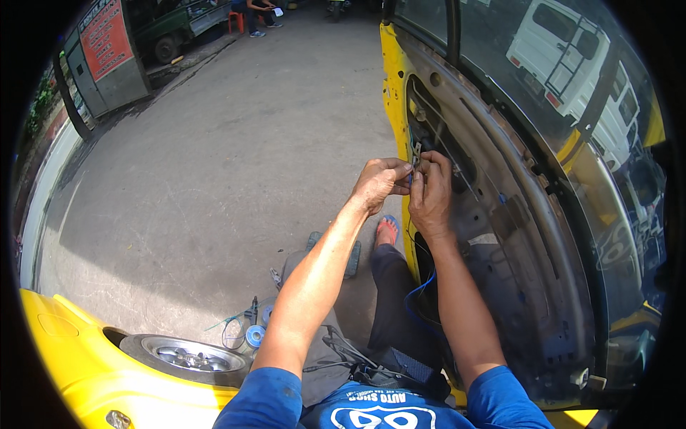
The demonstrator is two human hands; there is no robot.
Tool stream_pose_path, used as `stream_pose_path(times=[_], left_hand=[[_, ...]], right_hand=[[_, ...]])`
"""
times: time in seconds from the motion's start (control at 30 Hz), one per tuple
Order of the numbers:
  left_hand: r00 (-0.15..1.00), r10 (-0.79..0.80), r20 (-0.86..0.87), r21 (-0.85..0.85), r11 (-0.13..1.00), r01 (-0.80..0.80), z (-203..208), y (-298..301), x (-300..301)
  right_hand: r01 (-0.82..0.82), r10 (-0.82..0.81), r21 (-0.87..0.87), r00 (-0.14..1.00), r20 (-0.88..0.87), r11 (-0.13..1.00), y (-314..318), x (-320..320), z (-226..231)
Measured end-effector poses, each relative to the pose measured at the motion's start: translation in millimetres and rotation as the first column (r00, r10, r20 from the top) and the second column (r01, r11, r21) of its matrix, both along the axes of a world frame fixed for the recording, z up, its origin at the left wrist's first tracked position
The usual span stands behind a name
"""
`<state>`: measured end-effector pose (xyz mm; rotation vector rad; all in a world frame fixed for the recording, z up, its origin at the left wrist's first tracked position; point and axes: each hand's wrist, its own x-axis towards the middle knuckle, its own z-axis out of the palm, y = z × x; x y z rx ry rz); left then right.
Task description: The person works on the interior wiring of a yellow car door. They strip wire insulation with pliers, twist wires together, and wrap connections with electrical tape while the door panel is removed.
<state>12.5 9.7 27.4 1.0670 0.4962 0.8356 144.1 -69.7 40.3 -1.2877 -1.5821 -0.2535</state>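
Note:
Both hands meet at the yellow edge of an opened car door [391, 79], whose inner panel [493, 168] is bare metal with cut-outs. My left hand [379, 186] is closed in a pinch, thumb against fingers, on a thin wire. Pressed close beside it, my right hand [432, 196] pinches at the same spot. A blue wire [421, 287] hangs in a loop below the hands, along my right forearm. Just above the fingertips, a small metal piece [417, 150] shows at the door's opening. The wire's end is hidden by the fingers.
At lower left are a yellow fender [78, 365] and a wheel [193, 355]. A blue spool [255, 334] and loose wires lie near it. My sandalled foot [386, 232] stands by the door. Far off, a person [259, 11] sits on a red stool [236, 21].

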Motion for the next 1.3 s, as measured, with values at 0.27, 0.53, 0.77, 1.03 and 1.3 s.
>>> stream_pose_path(times=[0.27, 0.53, 0.77, 1.03, 1.3], left_hand=[[0.985, -0.043, -0.168, -0.001, 0.999, 0.044, 19, -2, -8], [0.930, -0.010, -0.367, 0.093, 0.994, 0.048, 26, 9, 1], [0.924, -0.014, -0.381, 0.074, 0.996, 0.046, 13, 13, -3], [0.943, -0.036, -0.332, 0.128, 0.988, 0.083, 4, 17, -5], [0.987, -0.042, -0.157, 0.017, 0.999, 0.045, -4, 12, -4]], right_hand=[[0.055, -0.060, 0.074, 0.996, 0.069, 0.996, -10, 3, -18], [0.015, -0.015, 0.021, 1.000, -0.001, 1.000, -20, 4, -19], [0.043, -0.057, -0.094, 0.985, -0.162, 0.995, -24, 4, -16], [-0.121, -0.013, -0.238, 0.870, -0.493, 0.964, -20, 5, -22], [-0.190, 0.053, -0.208, 0.848, -0.528, 0.960, -18, 5, -19]])
